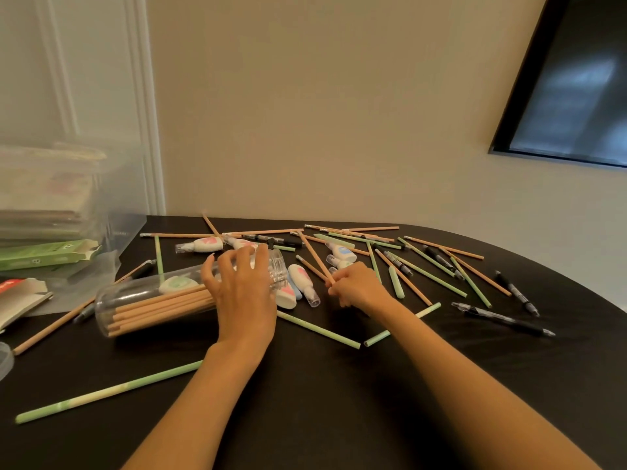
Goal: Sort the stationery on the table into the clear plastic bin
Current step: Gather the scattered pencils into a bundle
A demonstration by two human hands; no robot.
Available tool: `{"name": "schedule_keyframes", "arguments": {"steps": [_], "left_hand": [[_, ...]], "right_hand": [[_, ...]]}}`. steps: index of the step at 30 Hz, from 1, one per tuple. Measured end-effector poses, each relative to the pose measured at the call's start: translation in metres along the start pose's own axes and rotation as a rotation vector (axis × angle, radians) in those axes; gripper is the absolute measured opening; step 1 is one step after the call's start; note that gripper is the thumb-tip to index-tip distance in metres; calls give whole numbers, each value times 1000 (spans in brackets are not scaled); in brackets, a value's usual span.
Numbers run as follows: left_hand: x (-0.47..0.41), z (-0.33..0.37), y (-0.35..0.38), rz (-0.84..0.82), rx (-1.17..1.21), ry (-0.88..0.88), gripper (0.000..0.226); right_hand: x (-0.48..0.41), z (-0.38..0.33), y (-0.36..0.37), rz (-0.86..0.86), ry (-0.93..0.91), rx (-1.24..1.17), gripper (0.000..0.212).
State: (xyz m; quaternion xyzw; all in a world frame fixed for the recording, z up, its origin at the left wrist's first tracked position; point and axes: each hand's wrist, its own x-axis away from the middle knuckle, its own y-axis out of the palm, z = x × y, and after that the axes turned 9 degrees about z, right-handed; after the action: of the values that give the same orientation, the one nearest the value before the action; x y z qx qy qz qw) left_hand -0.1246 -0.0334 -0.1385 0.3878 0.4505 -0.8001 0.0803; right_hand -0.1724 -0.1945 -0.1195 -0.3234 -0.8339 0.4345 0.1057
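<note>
My left grip (244, 290), a bare hand, has its fingers spread and curved over a clear plastic cylinder jar (135, 300), holding it near its threaded mouth. The jar lies on its side toward the left edge of the black table (339, 401). It holds a bundle of plain wooden pencils (163, 307), too tightly packed to count, and one white correction-tape roller (176, 283).

My right grip (356, 286), also a bare hand, is closed around the near end of one plain wooden pencil (315, 257) at the middle of the table. That pencil slants away toward the far edge.

The large clear plastic bin (68, 198) stands at the far left corner, its contents blurred.

Loose stationery covers the far and right parts of the table:
- At least five black pens, one of them (502, 320) near the right edge.
- About five white correction-fluid bottles with clear caps, one (200, 245) by the far edge.
- Three pale green pencils in the near half, the longest (108, 391) by the near left corner.
- Many more green and wooden pencils crossing each other, which I cannot count.
</note>
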Motion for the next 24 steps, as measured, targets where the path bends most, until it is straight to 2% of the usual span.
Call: {"name": "schedule_keyframes", "arguments": {"steps": [4,8,15,20,24], "left_hand": [[1,2,3,-21,-3,2,66],[2,5,4,-11,1,19,67],[1,6,6,51,69,20,66],[0,16,15,154,100,90,76],[-5,27,22,232,110,122,79]], "right_hand": [[3,7,-5,59,-136,353,28],[5,6,-7,78,-167,449,31],[0,1,-5,4,-147,446,38],[-3,-2,-8,-135,-112,407,58],[-4,-4,-9,-166,-117,345,51]]}}
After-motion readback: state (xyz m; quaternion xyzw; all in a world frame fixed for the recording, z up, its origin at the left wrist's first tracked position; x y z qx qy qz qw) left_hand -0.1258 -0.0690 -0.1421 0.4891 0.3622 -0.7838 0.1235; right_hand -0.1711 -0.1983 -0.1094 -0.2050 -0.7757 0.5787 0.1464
